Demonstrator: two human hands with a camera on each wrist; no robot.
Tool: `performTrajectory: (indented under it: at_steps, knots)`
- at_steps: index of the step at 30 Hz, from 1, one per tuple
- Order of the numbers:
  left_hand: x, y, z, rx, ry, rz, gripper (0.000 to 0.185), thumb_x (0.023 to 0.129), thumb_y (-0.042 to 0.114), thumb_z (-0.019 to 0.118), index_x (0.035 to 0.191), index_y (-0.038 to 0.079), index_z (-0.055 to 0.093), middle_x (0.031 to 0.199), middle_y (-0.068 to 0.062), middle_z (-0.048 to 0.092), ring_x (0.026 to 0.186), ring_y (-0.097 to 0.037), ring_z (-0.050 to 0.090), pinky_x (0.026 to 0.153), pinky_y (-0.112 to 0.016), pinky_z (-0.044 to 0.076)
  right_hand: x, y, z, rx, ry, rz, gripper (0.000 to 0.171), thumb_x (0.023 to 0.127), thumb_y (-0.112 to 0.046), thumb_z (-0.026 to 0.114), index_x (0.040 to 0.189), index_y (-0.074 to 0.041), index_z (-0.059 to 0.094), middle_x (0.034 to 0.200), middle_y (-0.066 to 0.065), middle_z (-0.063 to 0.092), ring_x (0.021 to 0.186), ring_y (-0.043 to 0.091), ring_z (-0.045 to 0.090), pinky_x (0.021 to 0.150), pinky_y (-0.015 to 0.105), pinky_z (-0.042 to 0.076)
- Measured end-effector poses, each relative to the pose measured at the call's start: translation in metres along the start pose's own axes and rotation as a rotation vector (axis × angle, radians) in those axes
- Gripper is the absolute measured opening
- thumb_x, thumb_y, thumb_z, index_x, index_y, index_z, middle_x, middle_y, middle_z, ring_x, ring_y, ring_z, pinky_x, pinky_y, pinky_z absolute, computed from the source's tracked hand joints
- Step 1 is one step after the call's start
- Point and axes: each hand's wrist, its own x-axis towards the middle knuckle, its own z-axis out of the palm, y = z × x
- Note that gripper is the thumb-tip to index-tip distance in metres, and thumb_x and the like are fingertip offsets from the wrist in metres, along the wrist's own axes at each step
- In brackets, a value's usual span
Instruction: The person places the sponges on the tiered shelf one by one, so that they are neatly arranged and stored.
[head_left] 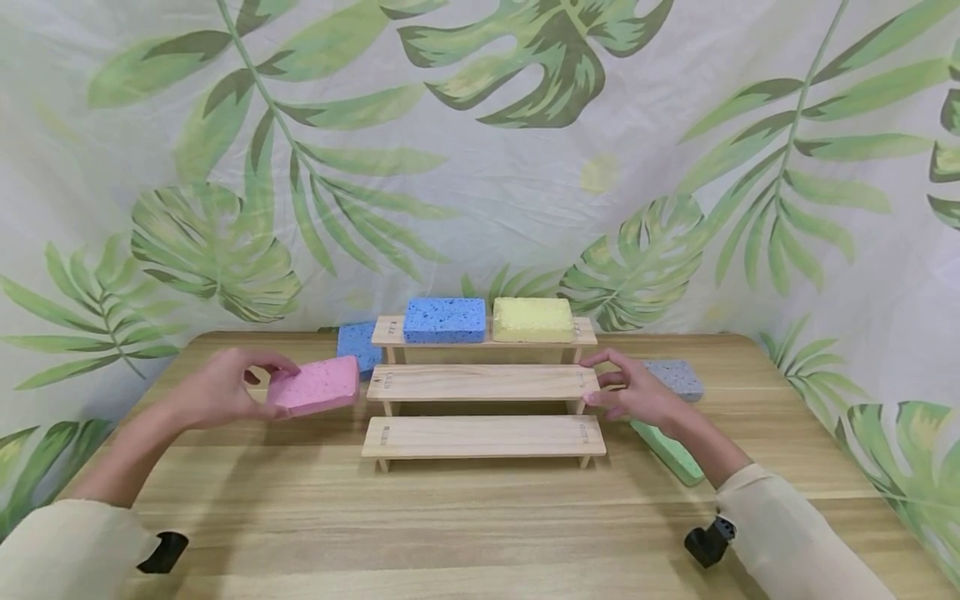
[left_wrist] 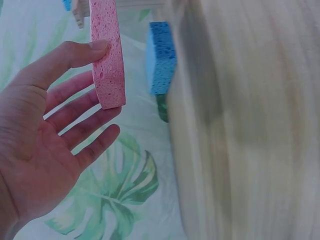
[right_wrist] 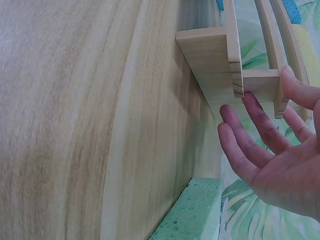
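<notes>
Held up off the table at the left is a pink sponge (head_left: 315,387), tilted slightly. My left hand (head_left: 225,390) pinches its outer end; in the left wrist view the thumb presses one face while the other fingers spread behind. A three-step wooden stand (head_left: 483,437) occupies the middle of the table. My right hand (head_left: 637,392) grips the right end of its middle step, thumb at the front edge and index finger at the back. On the top step a blue sponge (head_left: 444,320) sits beside a yellow sponge (head_left: 532,320).
Another blue sponge (head_left: 358,347) stands behind the stand's left side. To the right, a grey sponge (head_left: 675,378) and a green sponge (head_left: 671,454) lie on the wooden table (head_left: 450,533), partly hidden by my right arm. A leaf-print cloth (head_left: 495,192) hangs behind the table.
</notes>
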Motion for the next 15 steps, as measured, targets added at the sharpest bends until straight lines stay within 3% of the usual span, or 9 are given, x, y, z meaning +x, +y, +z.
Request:
performTrajectory:
  at_steps: [8,15]
  knots:
    - [0.002,0.009,-0.01,0.012,-0.007,0.013,0.048,0.065,0.018,0.098,0.107,0.007,0.078,0.102,0.002,0.074,0.09,-0.009,0.061,0.074,-0.039,0.058,-0.001,0.002,-0.001,-0.01,0.006,0.002,0.054,0.099,-0.015,0.071,0.146,-0.004,0.046,0.124,0.025,0.064,0.11,0.038,0.068,0.089,0.053,0.058]
    - [0.006,0.019,-0.013,0.021,-0.004,0.034,0.047,0.065,0.018,0.097,0.107,0.009,0.078,0.104,0.004,0.074,0.09,-0.008,0.06,0.075,-0.037,0.057,0.0,0.001,0.001,-0.004,0.014,0.01,0.053,0.099,-0.015,0.072,0.145,-0.005,0.047,0.126,0.025,0.063,0.11,0.034,0.068,0.088,0.053,0.058]
